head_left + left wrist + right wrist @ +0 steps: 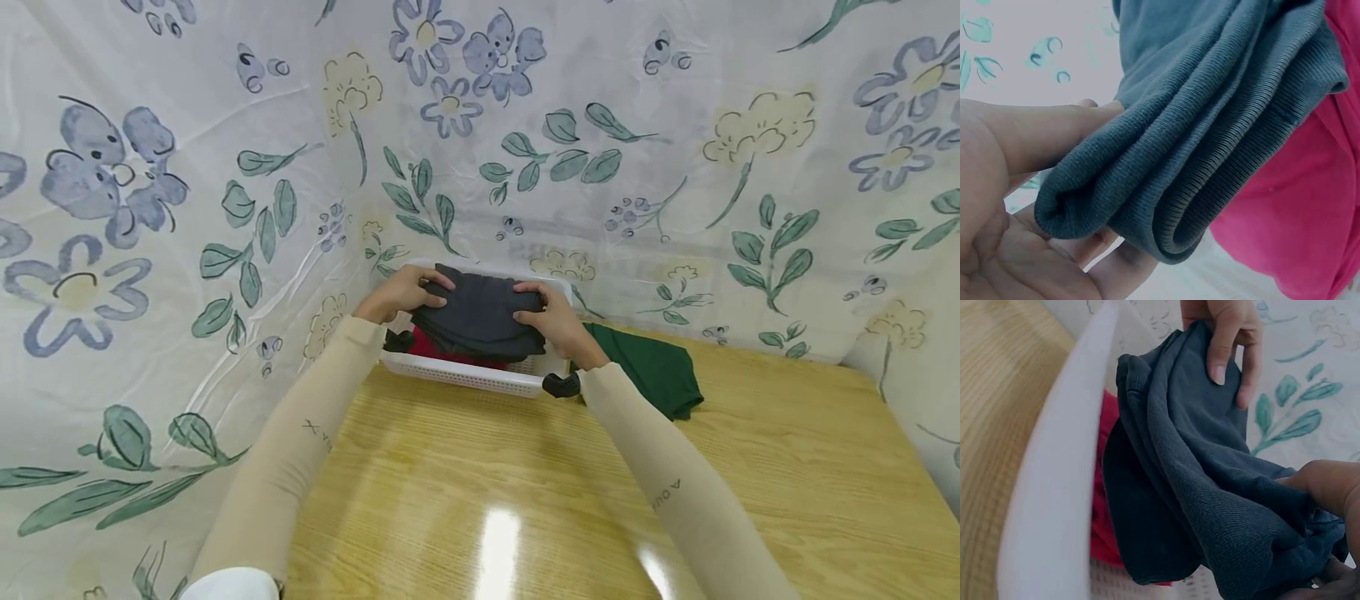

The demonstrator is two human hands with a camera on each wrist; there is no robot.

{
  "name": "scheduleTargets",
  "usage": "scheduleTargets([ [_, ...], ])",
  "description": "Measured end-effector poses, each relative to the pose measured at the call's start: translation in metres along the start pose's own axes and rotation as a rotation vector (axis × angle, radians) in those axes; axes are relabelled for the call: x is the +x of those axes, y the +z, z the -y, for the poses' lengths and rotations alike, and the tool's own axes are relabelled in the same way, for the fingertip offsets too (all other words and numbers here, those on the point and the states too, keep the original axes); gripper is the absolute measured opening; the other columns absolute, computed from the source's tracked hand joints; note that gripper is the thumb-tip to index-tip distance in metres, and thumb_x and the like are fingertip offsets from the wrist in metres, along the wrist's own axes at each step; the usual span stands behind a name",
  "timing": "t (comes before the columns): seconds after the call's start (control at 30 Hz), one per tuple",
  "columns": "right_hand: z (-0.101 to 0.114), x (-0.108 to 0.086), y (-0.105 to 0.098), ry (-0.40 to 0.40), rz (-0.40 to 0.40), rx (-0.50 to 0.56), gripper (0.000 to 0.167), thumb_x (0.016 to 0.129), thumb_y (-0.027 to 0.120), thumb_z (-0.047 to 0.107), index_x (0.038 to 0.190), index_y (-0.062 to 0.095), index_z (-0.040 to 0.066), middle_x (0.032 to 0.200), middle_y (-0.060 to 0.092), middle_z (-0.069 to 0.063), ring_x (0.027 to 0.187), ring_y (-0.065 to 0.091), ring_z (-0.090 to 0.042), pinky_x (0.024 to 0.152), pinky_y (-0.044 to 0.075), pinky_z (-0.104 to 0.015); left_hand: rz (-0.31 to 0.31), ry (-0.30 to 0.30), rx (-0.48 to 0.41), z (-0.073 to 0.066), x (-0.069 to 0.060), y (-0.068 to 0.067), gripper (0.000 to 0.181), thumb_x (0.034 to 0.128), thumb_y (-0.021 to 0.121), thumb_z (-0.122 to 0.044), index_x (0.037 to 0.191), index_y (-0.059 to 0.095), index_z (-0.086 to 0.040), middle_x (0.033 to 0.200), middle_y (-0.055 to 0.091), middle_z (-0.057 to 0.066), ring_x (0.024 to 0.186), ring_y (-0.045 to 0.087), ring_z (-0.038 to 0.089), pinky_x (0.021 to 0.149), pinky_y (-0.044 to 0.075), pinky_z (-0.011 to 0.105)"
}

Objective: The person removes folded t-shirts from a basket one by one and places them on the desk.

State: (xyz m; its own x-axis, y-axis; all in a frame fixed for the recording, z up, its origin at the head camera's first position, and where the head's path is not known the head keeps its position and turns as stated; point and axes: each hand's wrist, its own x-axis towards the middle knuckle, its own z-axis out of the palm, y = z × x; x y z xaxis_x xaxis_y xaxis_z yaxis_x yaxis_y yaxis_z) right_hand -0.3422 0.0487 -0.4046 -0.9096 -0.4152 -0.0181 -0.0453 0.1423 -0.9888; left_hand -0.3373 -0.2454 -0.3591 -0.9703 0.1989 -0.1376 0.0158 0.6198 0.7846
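A folded dark blue-grey garment (483,310) with ribbed edges is held by both hands over a white plastic basket (465,372). My left hand (401,293) grips its left end, thumb on one side and fingers beneath, as the left wrist view shows. The right end is pinched by my right hand (551,318), with the cloth bunched between thumb and fingers (1329,487). Below the garment, a red cloth (1291,200) lies in the basket. How far the dark garment touches the red cloth cannot be told.
A dark green folded cloth (645,367) lies on the wooden table (450,467) to the right of the basket, partly behind my right forearm. Floral sheeting (600,200) hangs close behind the basket and along its left side.
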Motion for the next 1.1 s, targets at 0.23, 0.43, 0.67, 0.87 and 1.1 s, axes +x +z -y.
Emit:
scheduleTargets([
  [0.23,0.009,-0.008,-0.023,-0.035,-0.032,0.005,0.045,0.101,0.065,0.002,0.143,0.056,0.017,0.147,0.042,-0.018,0.130,0.052,-0.037,0.100,0.051,-0.051,-0.018,0.045,-0.018,-0.018,0.002,0.006,0.034,0.0996,0.069,-0.010,0.134,0.068,-0.012,0.157,0.042,0.014,0.139,0.043,0.035,0.109,0.041,0.052],
  [0.43,0.014,-0.018,-0.045,-0.076,-0.053,0.011,0.046,0.100,0.066,0.002,0.143,0.056,0.016,0.145,0.043,-0.018,0.128,0.054,-0.038,0.099,0.052,-0.051,-0.022,0.093,-0.049,-0.034,0.005,0.015,0.033,0.0990,0.070,-0.010,0.132,0.069,-0.012,0.154,0.046,0.011,0.136,0.046,0.030,0.106,0.044,0.047],
  [0.67,0.022,-0.035,-0.066,-0.111,-0.048,-0.006,0.049,0.100,0.066,0.004,0.147,0.054,0.012,0.148,0.040,-0.020,0.128,0.053,-0.039,0.099,0.052,-0.051,-0.028,0.128,-0.077,-0.050,0.007,0.028,0.033,0.0985,0.071,-0.009,0.132,0.069,-0.010,0.145,0.053,0.014,0.118,0.057,0.030,0.094,0.052,0.040],
  [0.87,0.025,-0.048,-0.084,-0.115,-0.064,-0.018,0.048,0.100,0.067,0.005,0.146,0.055,0.014,0.150,0.039,-0.019,0.128,0.054,-0.039,0.095,0.054,-0.046,-0.040,0.152,-0.069,-0.064,0.009,0.040,0.034,0.0973,0.072,-0.010,0.131,0.070,-0.011,0.137,0.058,0.015,0.108,0.060,0.029,0.087,0.053,0.037],
  [1.1,0.025,-0.065,-0.107,-0.130,-0.080,-0.020,0.049,0.100,0.067,0.003,0.146,0.055,0.015,0.153,0.039,-0.019,0.130,0.052,-0.040,0.090,0.057,-0.040,-0.003,0.169,-0.098,-0.079,0.014,0.056,0.033,0.0968,0.074,-0.011,0.130,0.071,-0.015,0.132,0.062,0.013,0.105,0.065,0.028,0.085,0.055,0.037],
])
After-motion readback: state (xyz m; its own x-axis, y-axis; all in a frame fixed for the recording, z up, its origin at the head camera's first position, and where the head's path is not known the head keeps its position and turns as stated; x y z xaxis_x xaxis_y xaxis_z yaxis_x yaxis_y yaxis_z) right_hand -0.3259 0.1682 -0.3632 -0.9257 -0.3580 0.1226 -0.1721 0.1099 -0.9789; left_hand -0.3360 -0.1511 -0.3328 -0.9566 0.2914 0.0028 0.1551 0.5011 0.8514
